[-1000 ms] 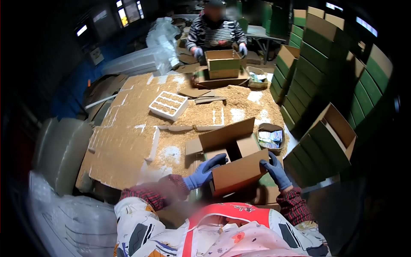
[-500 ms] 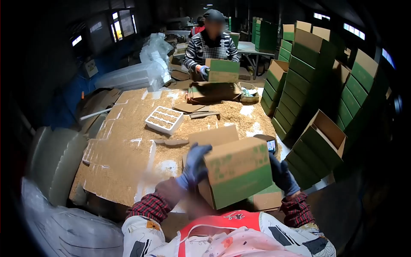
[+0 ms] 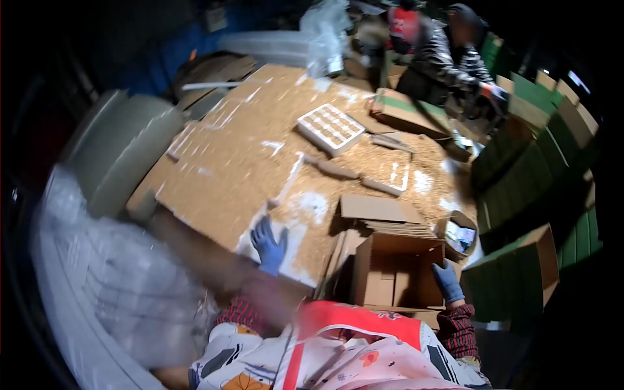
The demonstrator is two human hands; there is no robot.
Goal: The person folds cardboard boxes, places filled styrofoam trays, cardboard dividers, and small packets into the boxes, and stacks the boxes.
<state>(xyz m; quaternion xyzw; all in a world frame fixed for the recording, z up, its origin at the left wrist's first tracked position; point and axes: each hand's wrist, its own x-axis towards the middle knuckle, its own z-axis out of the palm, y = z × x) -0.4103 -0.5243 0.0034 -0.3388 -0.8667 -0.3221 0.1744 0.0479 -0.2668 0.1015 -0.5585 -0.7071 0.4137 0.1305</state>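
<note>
An opened cardboard box (image 3: pixel 374 273) stands in front of me at the near edge of the table, its mouth facing up and its inside bare. My right hand (image 3: pixel 446 282), in a blue-grey glove, grips the box's right rim. Off to the left, my gloved left hand (image 3: pixel 268 244) is held over the table's near edge with its fingers spread and nothing in it. Just behind the box lies a stack of flat cardboard pieces (image 3: pixel 382 209). A small container (image 3: pixel 444 227) with blue and white packets sits beyond my right hand.
A white foam tray (image 3: pixel 318 138) with filled cells rests on the grain-strewn table (image 3: pixel 227 156). Green boxes (image 3: pixel 520 273) are stacked at right. Clear plastic wrapping (image 3: pixel 117 279) and a grey roll (image 3: pixel 133 156) are at left. A co-worker (image 3: pixel 448 58) bends at the far right.
The box has been lowered and now shows its open mouth. My left hand has let go of it and moved left. My view has swung, and the co-worker now bends toward the right-hand boxes.
</note>
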